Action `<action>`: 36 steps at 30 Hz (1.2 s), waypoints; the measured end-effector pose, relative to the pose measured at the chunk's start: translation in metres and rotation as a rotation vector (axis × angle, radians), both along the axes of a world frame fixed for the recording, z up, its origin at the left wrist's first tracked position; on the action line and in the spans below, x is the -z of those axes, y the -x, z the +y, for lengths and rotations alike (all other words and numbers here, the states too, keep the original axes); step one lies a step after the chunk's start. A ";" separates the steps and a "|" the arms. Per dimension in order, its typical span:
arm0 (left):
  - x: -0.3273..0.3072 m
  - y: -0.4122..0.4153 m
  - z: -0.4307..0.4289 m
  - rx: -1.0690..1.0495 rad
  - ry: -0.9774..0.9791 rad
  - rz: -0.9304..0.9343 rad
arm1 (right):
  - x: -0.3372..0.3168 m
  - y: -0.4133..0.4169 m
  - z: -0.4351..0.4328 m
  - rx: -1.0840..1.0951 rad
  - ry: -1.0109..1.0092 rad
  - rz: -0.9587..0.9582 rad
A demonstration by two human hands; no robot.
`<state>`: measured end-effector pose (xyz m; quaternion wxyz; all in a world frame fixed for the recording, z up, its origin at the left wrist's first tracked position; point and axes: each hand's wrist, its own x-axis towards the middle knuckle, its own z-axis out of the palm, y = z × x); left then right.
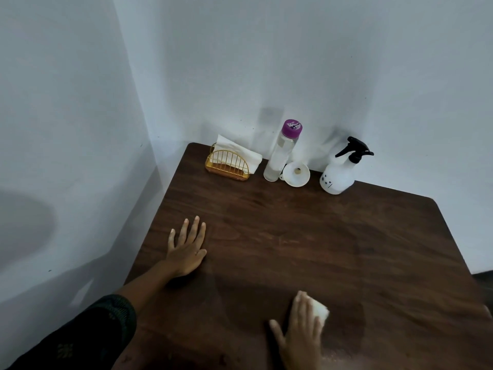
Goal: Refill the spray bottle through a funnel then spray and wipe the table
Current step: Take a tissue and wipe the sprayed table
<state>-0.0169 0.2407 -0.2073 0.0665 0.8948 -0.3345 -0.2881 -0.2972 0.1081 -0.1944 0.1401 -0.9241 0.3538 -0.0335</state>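
The right hand [298,332] is pressing a white tissue [320,311] onto the dark wooden table [346,236] by its near edge, fingers flat and half hiding it. The left hand [188,247] is lying flat by the left edge. The spray bottle [340,172], funnel [296,173], purple-capped bottle [280,153] and napkin holder [229,166] are standing along the far edge, with bare wood lying between them and the hands.

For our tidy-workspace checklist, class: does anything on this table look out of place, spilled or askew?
Nothing plainly spilled or damaged. Only the tissues sit crooked, poking sideways out of the gold holder. The dark patch by the right hand may be spray or shadow.
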 end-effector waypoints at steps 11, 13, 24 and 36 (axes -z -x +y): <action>-0.007 -0.013 0.009 -0.347 0.437 -0.131 | 0.003 -0.115 0.059 -0.693 0.134 0.283; -0.010 -0.016 0.010 -0.446 0.534 -0.120 | 0.002 -0.146 0.048 -0.783 0.033 0.281; -0.002 -0.013 0.018 -0.327 0.473 -0.089 | 0.011 -0.259 -0.039 -0.568 -0.122 0.182; 0.013 -0.012 0.021 -0.152 0.275 -0.166 | 0.013 -0.157 -0.211 0.040 -0.075 0.210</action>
